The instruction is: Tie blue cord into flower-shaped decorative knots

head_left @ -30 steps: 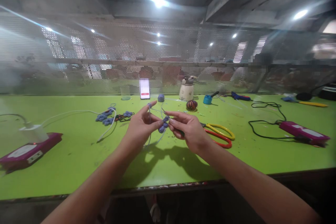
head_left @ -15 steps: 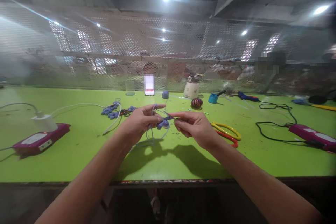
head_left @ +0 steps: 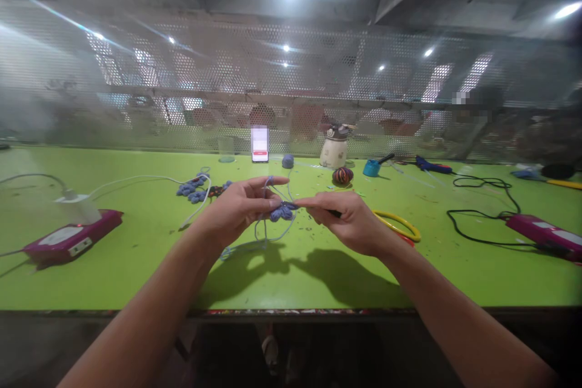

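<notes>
My left hand (head_left: 239,206) pinches a small blue-purple crochet piece (head_left: 282,213) between thumb and fingers. Its index finger is stretched out, with yarn (head_left: 271,180) looped round it. From the right, my right hand (head_left: 352,223) grips a crochet hook (head_left: 335,213), whose dark handle shows under the fingers. The hook's tip meets the top of the piece, where it is too small to make out. Loose yarn hangs below the left hand, and a strand runs back toward a blue-purple yarn ball (head_left: 287,161).
Finished-looking blue crochet pieces (head_left: 193,189) and a white cable (head_left: 195,212) lie left. Power strips (head_left: 75,235) sit at both sides. Behind stand a phone (head_left: 260,144), a cream pot (head_left: 334,150), a striped ball (head_left: 342,176) and a teal cup (head_left: 371,168). Yellow-handled scissors (head_left: 400,222) lie right.
My right hand has turned over more, its fingers pointing at the piece, and the hook now lies closer along the piece's top edge. My left hand keeps its hold.
</notes>
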A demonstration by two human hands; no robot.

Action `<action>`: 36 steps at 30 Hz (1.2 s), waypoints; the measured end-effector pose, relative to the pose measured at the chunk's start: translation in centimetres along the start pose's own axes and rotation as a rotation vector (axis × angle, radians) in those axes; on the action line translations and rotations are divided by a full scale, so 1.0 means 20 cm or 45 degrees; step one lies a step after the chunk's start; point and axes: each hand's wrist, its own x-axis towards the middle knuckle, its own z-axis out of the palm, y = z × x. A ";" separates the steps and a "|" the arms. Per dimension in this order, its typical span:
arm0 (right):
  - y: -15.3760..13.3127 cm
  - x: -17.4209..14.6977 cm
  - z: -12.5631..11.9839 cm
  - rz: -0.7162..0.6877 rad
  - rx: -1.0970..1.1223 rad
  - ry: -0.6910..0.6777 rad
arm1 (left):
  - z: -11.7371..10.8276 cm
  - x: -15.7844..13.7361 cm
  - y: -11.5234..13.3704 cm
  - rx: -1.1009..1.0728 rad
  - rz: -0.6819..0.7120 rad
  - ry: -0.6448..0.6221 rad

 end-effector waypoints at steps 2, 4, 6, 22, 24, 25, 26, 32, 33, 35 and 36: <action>0.01 0.00 0.00 -0.015 -0.028 -0.019 | -0.01 0.00 -0.01 0.078 0.022 -0.012; 0.01 0.00 -0.01 -0.024 -0.055 -0.043 | -0.01 0.01 -0.02 0.168 0.060 -0.019; 0.02 0.00 -0.01 -0.046 -0.084 -0.069 | -0.02 0.02 -0.03 0.240 0.088 -0.030; 0.00 -0.01 -0.01 -0.056 -0.507 -0.234 | 0.01 0.03 -0.04 0.370 0.065 0.015; -0.01 -0.01 -0.01 -0.029 -0.542 -0.249 | 0.01 0.03 -0.04 0.379 0.078 0.014; -0.01 -0.01 -0.01 -0.019 -0.560 -0.254 | 0.01 0.03 -0.04 0.389 0.085 0.012; -0.01 -0.01 -0.01 -0.011 -0.576 -0.255 | 0.02 0.03 -0.04 0.404 0.093 0.012; 0.00 -0.01 0.02 -0.003 -0.586 -0.211 | 0.04 0.02 -0.06 0.697 0.232 0.048; 0.00 -0.01 0.03 0.008 -0.568 -0.185 | 0.04 0.02 -0.06 0.758 0.280 0.068; 0.01 -0.01 0.04 0.042 -0.499 -0.116 | 0.06 0.02 -0.08 0.853 0.379 0.115; 0.02 -0.01 0.05 0.061 -0.446 -0.080 | 0.06 0.02 -0.09 0.894 0.427 0.144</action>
